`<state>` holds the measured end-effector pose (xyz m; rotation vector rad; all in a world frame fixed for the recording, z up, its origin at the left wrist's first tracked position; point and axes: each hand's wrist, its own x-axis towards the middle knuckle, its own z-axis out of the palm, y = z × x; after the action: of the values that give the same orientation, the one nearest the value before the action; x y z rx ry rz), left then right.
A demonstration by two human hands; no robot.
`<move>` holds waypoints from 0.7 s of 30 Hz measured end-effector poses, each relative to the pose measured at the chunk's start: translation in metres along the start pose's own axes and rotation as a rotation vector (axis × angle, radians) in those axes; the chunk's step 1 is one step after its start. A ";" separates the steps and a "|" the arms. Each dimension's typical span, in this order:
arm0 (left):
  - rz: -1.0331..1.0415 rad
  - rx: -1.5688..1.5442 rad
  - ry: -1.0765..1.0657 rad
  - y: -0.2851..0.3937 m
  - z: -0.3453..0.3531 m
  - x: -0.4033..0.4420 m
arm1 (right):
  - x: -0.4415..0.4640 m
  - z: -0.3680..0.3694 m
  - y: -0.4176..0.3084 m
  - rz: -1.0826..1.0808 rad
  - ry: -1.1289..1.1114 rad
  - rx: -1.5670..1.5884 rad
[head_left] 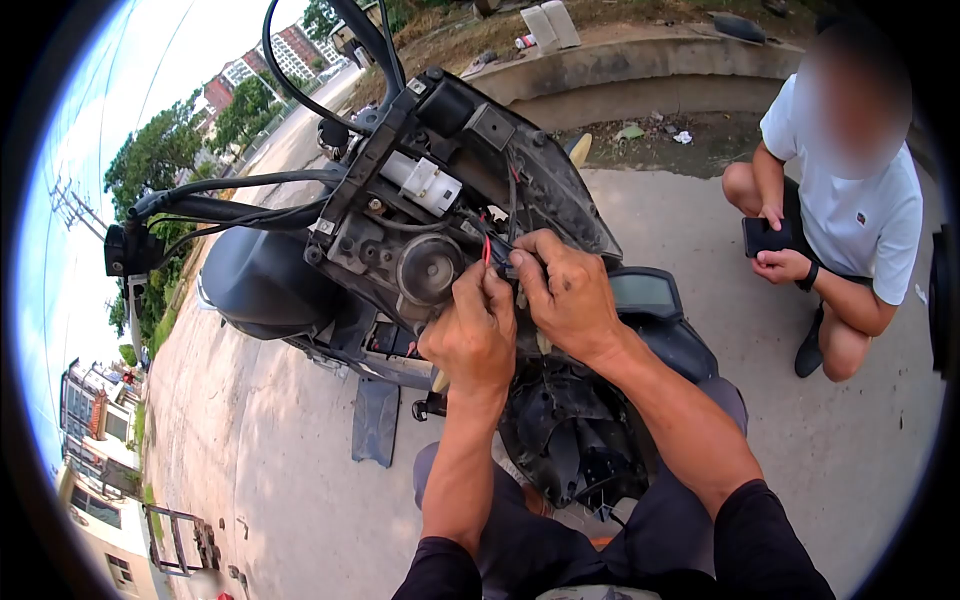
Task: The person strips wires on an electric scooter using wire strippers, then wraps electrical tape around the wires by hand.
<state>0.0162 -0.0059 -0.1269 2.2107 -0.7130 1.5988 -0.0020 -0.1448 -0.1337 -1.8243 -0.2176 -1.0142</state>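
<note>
My left hand [470, 335] is closed in a pinch on a thin red wire [488, 246] at the stripped front of a scooter. Right beside it, my right hand [568, 298] pinches a dark wire [507, 268]; the fingertips partly hide its end. The two hands nearly touch. Just left of them sits a round black horn [430, 270]. Above the horn, a white plastic cylinder-like part [424, 185] is fixed in the black frame. A loose-hanging black fairing [570, 430] lies below my forearms, between my knees.
The scooter's handlebar [250, 190] and cables reach to the upper left, near its black seat [265, 280]. A display panel [645, 293] is at the right. A person in a white shirt [850, 190] squats there holding a phone [767, 237]. A dark flat panel [376, 422] lies on the concrete.
</note>
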 end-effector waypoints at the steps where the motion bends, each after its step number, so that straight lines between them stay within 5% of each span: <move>1: -0.003 -0.004 0.002 0.000 0.000 0.000 | 0.000 0.000 -0.001 0.013 0.003 0.015; 21: -0.041 -0.110 0.023 0.003 0.005 0.001 | 0.006 -0.005 -0.004 0.090 0.009 0.202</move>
<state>0.0184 -0.0112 -0.1271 2.1122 -0.7262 1.5245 -0.0033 -0.1490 -0.1263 -1.6317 -0.2222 -0.9033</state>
